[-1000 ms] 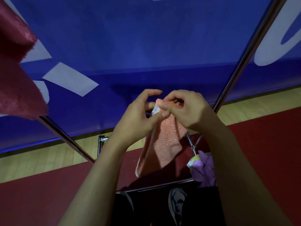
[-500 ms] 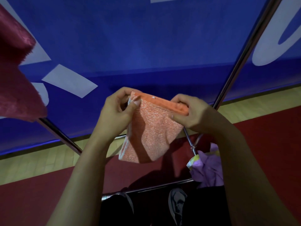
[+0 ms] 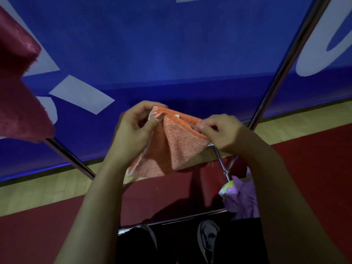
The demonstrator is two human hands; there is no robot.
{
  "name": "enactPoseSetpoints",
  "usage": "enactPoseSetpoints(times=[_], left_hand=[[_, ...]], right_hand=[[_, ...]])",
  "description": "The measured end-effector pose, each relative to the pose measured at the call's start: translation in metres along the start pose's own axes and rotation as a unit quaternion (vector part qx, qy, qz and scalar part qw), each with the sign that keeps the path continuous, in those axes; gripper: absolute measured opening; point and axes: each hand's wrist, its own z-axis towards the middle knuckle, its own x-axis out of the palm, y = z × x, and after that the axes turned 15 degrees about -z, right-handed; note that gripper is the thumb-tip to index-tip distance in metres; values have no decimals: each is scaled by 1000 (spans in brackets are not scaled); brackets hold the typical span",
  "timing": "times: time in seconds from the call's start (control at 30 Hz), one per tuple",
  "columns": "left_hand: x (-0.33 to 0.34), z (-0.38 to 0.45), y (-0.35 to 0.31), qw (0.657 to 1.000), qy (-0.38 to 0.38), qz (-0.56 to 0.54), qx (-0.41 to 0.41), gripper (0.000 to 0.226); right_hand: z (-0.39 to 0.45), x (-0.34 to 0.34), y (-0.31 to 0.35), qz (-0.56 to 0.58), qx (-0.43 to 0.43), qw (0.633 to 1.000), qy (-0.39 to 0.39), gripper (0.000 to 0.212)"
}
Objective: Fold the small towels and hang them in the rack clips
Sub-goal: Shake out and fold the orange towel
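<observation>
A small orange towel [image 3: 177,145] hangs in the air between my hands, its top edge stretched roughly level and its lower part drooping in loose folds. My left hand [image 3: 133,128] pinches the towel's upper left corner. My right hand [image 3: 222,130] pinches the upper right corner. The metal rack [image 3: 276,80] has slanted poles on both sides of my arms and a thin wire part [image 3: 222,164] just below my right hand. No clip is clearly visible.
A dark red towel [image 3: 19,88] hangs at the upper left over the left pole [image 3: 70,157]. A purple cloth [image 3: 242,199] is bunched on the rack's lower right. A horizontal rail [image 3: 171,221] crosses below, with dark fabric under it. A blue banner stands behind.
My hands, close together a second ago on a bunched towel, have moved apart and spread its top edge wide. The towel now hangs broader and shorter.
</observation>
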Motion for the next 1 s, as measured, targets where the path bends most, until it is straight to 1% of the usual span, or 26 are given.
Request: enactPoseSetpoints(times=[0.07,0.13,0.17,0.27,0.33,0.43,0.53,0.6,0.67,0.77,0.83,1.0], left_hand=[[2,-1,-1,1000,13,8,13,15],[4,-2,0,999,29,22,18,16],[5,-2,1,999,36,28,16,17],[4,-2,2,998,45,44,17,19],[3,-1,2,997,50,49,18,20],[-1,1,4,996,54,66,12,18],[-3,2,9,995,55,81,1,17],[-3,2,12,994,56,91,-2,18],[-2,2,13,993,61,99,-2,18],[-1,2,12,993,69,99,1,16],[1,1,10,993,72,95,0,16],[-2,2,9,997,52,63,-13,18]], right_hand=[[0,3,0,-35,0,998,47,19],[-2,6,2,-69,4,993,94,24],[-2,7,3,-80,9,991,105,27],[1,11,7,-87,15,991,101,23],[1,13,8,-80,13,991,103,26],[-1,12,6,-53,17,990,132,26],[-2,11,5,-60,15,983,173,34],[-2,12,7,-69,19,979,190,34],[-1,14,11,-89,19,978,190,30],[0,19,17,-134,14,975,179,18],[0,22,21,-135,13,975,178,14],[-2,15,27,-145,-25,982,117,20]])
